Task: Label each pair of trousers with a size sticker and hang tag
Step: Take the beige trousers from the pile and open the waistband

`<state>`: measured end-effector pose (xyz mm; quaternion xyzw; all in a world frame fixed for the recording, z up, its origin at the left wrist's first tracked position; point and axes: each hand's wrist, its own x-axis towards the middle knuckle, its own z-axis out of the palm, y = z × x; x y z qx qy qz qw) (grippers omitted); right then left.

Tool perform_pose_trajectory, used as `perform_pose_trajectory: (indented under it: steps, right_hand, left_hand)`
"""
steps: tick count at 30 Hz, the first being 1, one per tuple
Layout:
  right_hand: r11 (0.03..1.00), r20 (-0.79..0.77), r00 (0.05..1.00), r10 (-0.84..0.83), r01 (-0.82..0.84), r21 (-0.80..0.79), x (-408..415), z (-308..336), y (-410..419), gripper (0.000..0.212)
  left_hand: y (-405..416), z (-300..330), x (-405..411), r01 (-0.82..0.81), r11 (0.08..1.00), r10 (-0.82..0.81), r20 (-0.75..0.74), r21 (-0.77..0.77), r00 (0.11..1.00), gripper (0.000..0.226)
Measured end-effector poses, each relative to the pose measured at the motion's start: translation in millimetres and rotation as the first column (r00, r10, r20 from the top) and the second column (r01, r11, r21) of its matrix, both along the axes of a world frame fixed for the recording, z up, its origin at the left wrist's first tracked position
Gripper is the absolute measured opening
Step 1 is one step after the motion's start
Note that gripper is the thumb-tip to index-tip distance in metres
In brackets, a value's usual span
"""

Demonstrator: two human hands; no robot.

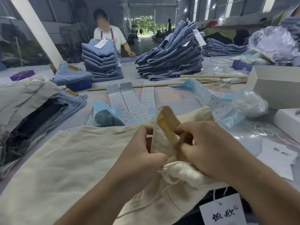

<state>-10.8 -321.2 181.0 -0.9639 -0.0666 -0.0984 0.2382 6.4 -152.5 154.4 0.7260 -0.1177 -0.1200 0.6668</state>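
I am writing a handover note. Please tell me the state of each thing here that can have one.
cream trousers: flat on table, waistband lifted
left hand: grips waistband
right hand: pinches waistband
hang tag: lying loose, on string
sticker strips: laid out, unrolled
folded jeans stack: neat, tagged on top
white box: closed

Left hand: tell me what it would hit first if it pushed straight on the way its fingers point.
The left hand points right, into the cream trousers' raised waistband that it pinches. Right behind that fold sits the right hand, though depth is hard to judge.
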Motion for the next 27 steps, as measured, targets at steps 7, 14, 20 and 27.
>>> perform_pose_trajectory:
  steps: [7,14,20,27]
  right_hand:
    - [0.992,0.127,0.989,-0.071,0.057,0.112,2.4,-20.5,-9.0,0.023]
    - [0.922,0.188,0.979,-0.082,0.003,0.387,-8.0,-30.1,-13.6,0.024]
    - [0.884,0.246,0.966,-0.079,-0.046,0.466,-12.7,-37.0,-15.2,0.018]
    - [0.906,0.312,0.95,-0.037,-0.1,0.412,-12.1,-39.8,-14.8,0.032]
  left_hand:
    - [-2.8,-5.7,3.2,-0.003,0.994,-0.009,0.114,0.111,0.993,0.043]
    - [-14.4,-0.7,1.9,-0.374,0.857,0.11,0.584,0.354,0.804,0.05]
    - [-26.0,7.9,5.9,-0.395,0.812,-0.078,0.751,0.43,0.656,0.032]
    - [-26.4,8.1,6.7,-0.417,0.79,-0.214,0.839,0.45,0.5,0.027]
